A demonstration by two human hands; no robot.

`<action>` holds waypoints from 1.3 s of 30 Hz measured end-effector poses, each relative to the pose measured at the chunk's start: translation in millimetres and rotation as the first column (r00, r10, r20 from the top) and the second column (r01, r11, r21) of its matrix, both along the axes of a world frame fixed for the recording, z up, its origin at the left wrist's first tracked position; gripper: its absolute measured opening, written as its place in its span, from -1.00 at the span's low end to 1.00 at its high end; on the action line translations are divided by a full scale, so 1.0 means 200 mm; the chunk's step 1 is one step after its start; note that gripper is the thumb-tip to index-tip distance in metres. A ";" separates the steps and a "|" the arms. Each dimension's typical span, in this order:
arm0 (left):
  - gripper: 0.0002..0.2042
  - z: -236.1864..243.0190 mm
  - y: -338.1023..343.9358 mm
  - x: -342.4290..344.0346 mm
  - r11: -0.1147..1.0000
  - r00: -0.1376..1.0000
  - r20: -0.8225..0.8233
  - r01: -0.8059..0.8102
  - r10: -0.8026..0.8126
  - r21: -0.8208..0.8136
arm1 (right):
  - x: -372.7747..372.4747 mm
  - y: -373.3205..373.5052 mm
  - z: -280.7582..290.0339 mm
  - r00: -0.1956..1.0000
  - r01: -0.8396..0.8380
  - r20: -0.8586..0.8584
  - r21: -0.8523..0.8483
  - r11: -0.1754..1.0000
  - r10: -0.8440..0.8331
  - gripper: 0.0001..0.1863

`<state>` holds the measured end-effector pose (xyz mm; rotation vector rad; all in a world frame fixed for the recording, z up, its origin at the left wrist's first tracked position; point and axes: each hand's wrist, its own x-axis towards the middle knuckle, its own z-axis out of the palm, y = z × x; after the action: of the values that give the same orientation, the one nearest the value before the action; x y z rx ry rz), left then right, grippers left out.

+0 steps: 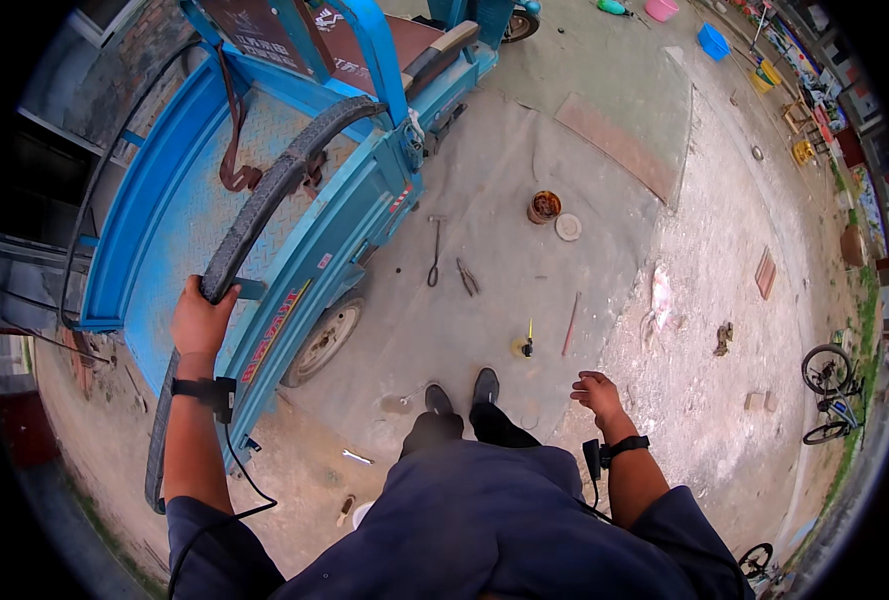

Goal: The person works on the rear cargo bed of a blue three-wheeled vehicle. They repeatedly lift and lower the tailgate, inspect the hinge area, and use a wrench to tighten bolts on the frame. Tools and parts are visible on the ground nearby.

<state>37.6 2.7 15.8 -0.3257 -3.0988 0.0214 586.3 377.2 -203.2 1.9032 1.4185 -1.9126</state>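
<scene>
To my left stands a blue cargo tricycle with an open bed. A black padded side rail runs along the top of its near side. My left hand is closed over this rail, its thumb on the right side; the fingers' far side is partly hidden. My right hand hangs free over the ground on the right, fingers loosely bent and apart, with no object seen in it. The ground nearest it bears a red rod and a yellow-and-black screwdriver-like tool.
Ahead lie a hammer and pliers. Farther off stand a rusty can and its pale round lid. A wrench lies left of my feet. The tricycle wheel sits close by; a bicycle is far right.
</scene>
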 end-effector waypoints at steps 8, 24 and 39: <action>-0.41 0.01 -0.02 -0.01 1.000 1.000 0.002 0.002 -0.002 0.002 | -0.03 0.03 -0.02 1.000 0.000 -0.015 0.008 1.000 0.001 -0.60; -0.41 -0.04 -0.04 -0.02 0.999 0.998 -0.034 0.044 -0.044 0.003 | -0.10 0.01 -0.06 0.999 -0.050 0.014 -0.054 0.997 0.051 -0.58; -0.41 -0.05 -0.03 -0.04 0.999 0.998 -0.049 0.047 -0.047 0.007 | 0.06 -0.02 -0.11 1.000 0.029 0.014 -0.066 0.997 -0.028 -0.56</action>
<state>30.1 -3.6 5.6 -0.3915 -3.0412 0.0162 597.3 373.4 -225.3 1.9127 1.3146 -1.9302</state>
